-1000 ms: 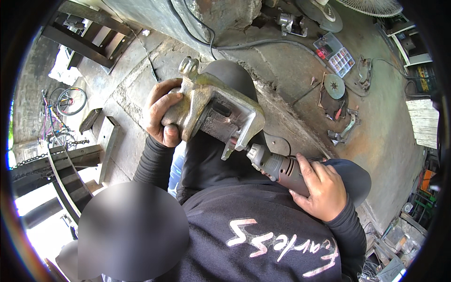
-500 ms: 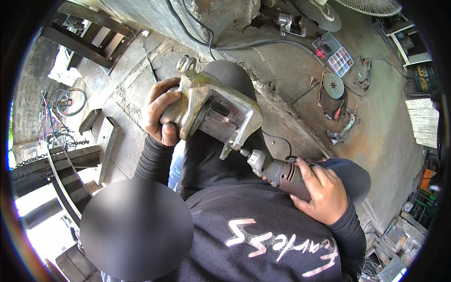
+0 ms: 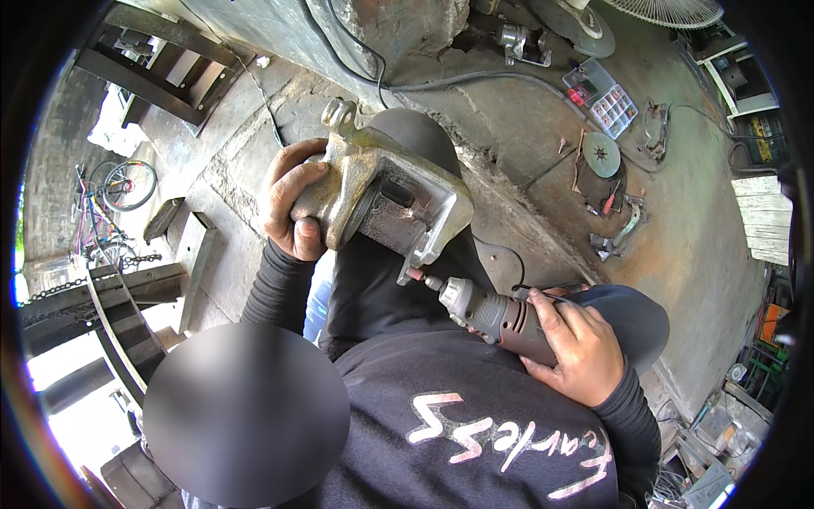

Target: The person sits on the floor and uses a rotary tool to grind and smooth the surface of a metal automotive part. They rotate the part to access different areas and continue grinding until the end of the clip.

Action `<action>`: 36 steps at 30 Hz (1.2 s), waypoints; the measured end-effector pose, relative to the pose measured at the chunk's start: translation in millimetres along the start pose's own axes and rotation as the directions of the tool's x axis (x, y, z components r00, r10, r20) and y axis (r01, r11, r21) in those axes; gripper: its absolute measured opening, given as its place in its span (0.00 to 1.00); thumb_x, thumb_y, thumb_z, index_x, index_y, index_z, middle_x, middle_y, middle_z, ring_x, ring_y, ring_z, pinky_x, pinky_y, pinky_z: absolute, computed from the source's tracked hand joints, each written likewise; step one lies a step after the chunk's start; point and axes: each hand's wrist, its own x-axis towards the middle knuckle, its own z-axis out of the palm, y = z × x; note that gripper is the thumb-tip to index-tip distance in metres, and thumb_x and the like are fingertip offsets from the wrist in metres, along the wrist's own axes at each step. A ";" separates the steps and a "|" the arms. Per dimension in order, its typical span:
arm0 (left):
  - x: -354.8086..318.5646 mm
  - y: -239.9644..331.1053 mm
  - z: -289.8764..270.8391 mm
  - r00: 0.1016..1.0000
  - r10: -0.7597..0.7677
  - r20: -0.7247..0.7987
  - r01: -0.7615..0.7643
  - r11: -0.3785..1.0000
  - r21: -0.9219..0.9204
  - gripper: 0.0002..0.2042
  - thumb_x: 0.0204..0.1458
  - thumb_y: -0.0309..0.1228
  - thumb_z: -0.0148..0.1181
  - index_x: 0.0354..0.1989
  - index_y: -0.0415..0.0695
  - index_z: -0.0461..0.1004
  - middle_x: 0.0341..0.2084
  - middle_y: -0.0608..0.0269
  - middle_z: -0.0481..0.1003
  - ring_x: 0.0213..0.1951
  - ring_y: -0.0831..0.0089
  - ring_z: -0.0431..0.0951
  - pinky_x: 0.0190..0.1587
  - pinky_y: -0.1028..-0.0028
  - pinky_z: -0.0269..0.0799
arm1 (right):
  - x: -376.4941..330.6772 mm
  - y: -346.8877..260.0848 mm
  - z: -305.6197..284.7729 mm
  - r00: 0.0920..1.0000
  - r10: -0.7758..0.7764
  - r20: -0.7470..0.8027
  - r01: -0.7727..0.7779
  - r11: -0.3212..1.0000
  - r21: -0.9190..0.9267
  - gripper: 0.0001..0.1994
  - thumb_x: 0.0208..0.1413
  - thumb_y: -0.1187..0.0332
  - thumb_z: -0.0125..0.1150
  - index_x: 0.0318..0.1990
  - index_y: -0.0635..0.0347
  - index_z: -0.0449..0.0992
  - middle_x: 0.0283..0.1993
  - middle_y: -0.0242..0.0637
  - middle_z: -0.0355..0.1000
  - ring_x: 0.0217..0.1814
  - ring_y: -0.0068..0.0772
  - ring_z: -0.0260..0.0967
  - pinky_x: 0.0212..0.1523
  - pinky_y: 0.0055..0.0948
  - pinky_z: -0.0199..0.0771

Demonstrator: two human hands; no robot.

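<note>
My left hand [image 3: 292, 199] is wrapped around the rounded body of a worn metal brake caliper [image 3: 352, 191], holding it up over my dark-clothed lap. The caliper's open bridge and its finger end face right and down. In my right hand [image 3: 577, 348] is a grey corded rotary tool [image 3: 500, 316], gripped around its barrel and pointing up to the left. A small pinkish grinding bit [image 3: 415, 273] sits at its tip, right against the caliper's lower edge; whether they touch I cannot tell.
On the concrete floor to the right lie a parts box [image 3: 614, 112], a grey disc [image 3: 601, 155], a metal bracket [image 3: 626, 233] and another caliper [image 3: 524, 42]. A thick cable [image 3: 475, 77] crosses the far floor. Steel beams [image 3: 197, 254] and a bicycle [image 3: 127, 184] stand left.
The rotary tool has shifted slightly left and down, so its pinkish bit now shows beside the caliper's lower edge. My left hand and the caliper have barely moved.
</note>
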 end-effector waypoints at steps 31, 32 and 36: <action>0.2 -0.1 -2.3 1.000 0.022 0.007 -0.023 1.000 0.022 0.30 0.62 0.56 0.46 0.49 0.36 0.73 0.45 0.32 0.74 0.44 0.46 0.78 0.47 0.56 0.74 | 0.4 -3.5 5.1 1.000 -0.002 -0.009 0.002 1.000 0.020 0.42 0.41 0.61 0.74 0.66 0.64 0.65 0.40 0.46 0.71 0.44 0.49 0.73 0.47 0.42 0.72; 0.1 0.2 -2.2 1.000 0.022 0.003 -0.022 1.000 0.022 0.30 0.62 0.56 0.46 0.49 0.36 0.73 0.45 0.32 0.74 0.44 0.46 0.78 0.47 0.55 0.74 | 0.2 -3.0 4.5 1.000 -0.017 0.010 0.017 0.999 0.027 0.42 0.41 0.61 0.74 0.66 0.64 0.65 0.39 0.46 0.71 0.43 0.49 0.73 0.46 0.41 0.72; -0.1 0.0 -1.4 1.000 0.021 0.004 -0.021 1.000 0.014 0.30 0.62 0.56 0.46 0.49 0.36 0.72 0.46 0.31 0.74 0.44 0.46 0.78 0.48 0.55 0.74 | 1.9 -1.7 5.8 0.999 0.010 -0.035 -0.010 1.000 -0.005 0.42 0.40 0.61 0.74 0.66 0.64 0.65 0.38 0.44 0.70 0.40 0.47 0.71 0.44 0.40 0.72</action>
